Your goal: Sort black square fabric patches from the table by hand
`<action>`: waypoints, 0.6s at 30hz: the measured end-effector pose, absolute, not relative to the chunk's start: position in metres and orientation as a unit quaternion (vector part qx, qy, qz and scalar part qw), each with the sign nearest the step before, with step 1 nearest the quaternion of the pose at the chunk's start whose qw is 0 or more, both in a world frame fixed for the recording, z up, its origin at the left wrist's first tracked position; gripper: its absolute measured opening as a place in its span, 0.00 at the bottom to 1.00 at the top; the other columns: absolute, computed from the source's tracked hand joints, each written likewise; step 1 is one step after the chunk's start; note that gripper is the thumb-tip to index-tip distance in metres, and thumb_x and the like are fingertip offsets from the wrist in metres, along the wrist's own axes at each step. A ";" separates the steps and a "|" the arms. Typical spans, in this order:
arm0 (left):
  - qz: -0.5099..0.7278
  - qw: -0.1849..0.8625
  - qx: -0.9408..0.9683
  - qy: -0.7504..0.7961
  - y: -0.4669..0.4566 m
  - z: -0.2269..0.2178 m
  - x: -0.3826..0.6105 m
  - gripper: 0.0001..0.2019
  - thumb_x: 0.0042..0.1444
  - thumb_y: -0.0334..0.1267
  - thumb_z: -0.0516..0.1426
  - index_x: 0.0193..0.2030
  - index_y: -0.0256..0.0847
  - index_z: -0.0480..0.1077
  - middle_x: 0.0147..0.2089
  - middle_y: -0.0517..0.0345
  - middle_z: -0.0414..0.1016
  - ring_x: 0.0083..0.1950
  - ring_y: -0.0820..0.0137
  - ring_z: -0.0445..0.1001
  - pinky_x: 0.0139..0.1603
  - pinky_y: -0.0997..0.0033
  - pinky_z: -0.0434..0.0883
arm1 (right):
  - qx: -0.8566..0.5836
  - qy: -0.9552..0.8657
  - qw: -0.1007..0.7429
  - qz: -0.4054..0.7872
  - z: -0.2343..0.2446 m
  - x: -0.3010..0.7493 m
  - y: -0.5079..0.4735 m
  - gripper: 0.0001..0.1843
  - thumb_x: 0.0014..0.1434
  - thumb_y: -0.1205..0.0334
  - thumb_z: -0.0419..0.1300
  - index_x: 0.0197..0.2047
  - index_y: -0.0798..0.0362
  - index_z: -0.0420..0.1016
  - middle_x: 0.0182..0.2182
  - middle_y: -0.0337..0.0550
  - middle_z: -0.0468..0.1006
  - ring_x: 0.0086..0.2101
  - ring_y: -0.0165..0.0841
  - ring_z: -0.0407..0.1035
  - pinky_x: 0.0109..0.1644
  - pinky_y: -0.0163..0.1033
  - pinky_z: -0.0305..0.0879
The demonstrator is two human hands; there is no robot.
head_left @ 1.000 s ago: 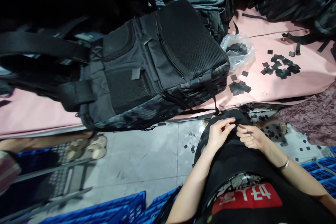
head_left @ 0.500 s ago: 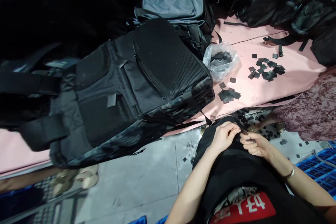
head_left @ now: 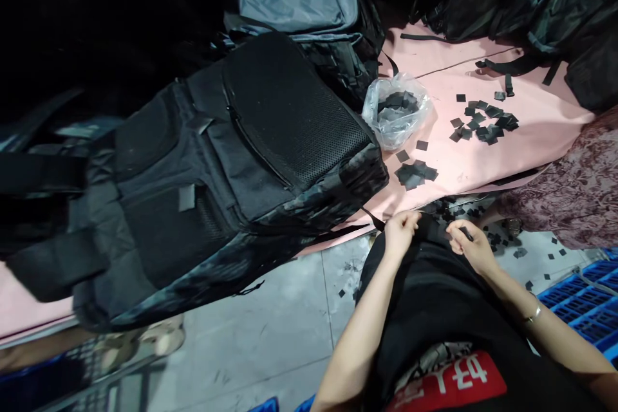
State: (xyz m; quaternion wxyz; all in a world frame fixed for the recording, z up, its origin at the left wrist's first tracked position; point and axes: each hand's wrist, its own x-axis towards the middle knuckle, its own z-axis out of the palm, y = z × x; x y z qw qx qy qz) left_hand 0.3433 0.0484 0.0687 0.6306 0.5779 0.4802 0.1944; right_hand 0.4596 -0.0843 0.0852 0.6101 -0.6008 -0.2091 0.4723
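My right hand (head_left: 468, 246) is closed over my lap, its fingers curled around a small dark piece (head_left: 466, 233) like the black squares on the table. To its left, my left hand (head_left: 403, 232) is closed with the fingertips pinched together; anything between them is too small to make out. A gap separates the two hands. In front and to the left, a large black backpack (head_left: 270, 135) lies with its padded mesh side up. Two small grey squares, one a lower patch (head_left: 187, 197), sit on it. Neither hand touches the backpack.
A clear plastic bag (head_left: 396, 132) of black squares stands on the pink table (head_left: 449, 170), beside loose square piles (head_left: 416, 174) (head_left: 487, 122). More backpacks (head_left: 309, 0) crowd the back. Another person's patterned clothing (head_left: 555, 187) is at right. Blue crates (head_left: 586, 306) and scattered squares lie on the floor.
My hands, close together before, have moved apart, the left one shifting left and the right one slightly up. The view has shifted a little; the backpack lies as before.
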 end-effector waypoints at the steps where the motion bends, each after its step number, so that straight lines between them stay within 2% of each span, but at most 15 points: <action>1: 0.174 0.664 0.566 0.456 0.036 0.072 0.336 0.15 0.49 0.47 0.57 0.31 0.35 0.75 0.20 0.61 0.66 0.20 0.77 0.60 0.22 0.76 0.59 | -0.618 -0.249 0.590 0.456 0.085 0.458 -0.083 0.09 0.58 0.55 0.56 0.34 0.53 0.68 0.18 0.31 0.58 0.18 0.23 0.53 0.21 0.31 0.49; 3: 0.146 0.718 0.529 0.428 0.014 0.082 0.325 0.17 0.48 0.49 0.58 0.33 0.34 0.75 0.19 0.63 0.64 0.18 0.80 0.57 0.20 0.78 0.56 | -0.649 -0.322 0.543 0.425 0.089 0.454 -0.080 0.09 0.60 0.57 0.53 0.39 0.52 0.68 0.18 0.32 0.60 0.19 0.25 0.55 0.24 0.33 0.53; 8: 0.182 0.745 0.449 0.459 -0.005 0.106 0.314 0.20 0.44 0.50 0.61 0.36 0.34 0.74 0.19 0.65 0.62 0.19 0.81 0.56 0.20 0.78 0.54 | -0.704 -0.447 0.444 0.327 0.103 0.444 -0.074 0.14 0.61 0.60 0.50 0.50 0.51 0.63 0.33 0.42 0.71 0.27 0.30 0.67 0.34 0.37 0.63; 12: 0.186 0.734 0.459 0.464 -0.008 0.109 0.307 0.18 0.45 0.50 0.60 0.35 0.35 0.73 0.19 0.65 0.63 0.19 0.80 0.57 0.21 0.78 0.55 | -0.704 -0.498 0.406 0.302 0.109 0.441 -0.076 0.14 0.60 0.62 0.50 0.50 0.51 0.63 0.35 0.44 0.73 0.36 0.35 0.70 0.42 0.39 0.64; 15: 0.186 0.673 0.545 0.464 -0.009 0.106 0.302 0.15 0.47 0.48 0.59 0.26 0.36 0.71 0.19 0.64 0.63 0.20 0.79 0.58 0.22 0.77 0.56 | -0.708 -0.453 0.430 0.329 0.109 0.441 -0.079 0.11 0.60 0.60 0.51 0.46 0.50 0.67 0.33 0.42 0.73 0.31 0.33 0.68 0.37 0.38 0.63; 18: 0.225 0.614 0.591 0.472 0.000 0.103 0.307 0.15 0.50 0.47 0.57 0.23 0.37 0.66 0.19 0.65 0.62 0.21 0.79 0.58 0.23 0.78 0.56 | -0.692 -0.311 0.519 0.395 0.105 0.446 -0.078 0.10 0.58 0.55 0.54 0.39 0.51 0.69 0.26 0.39 0.70 0.19 0.26 0.58 0.22 0.34 0.55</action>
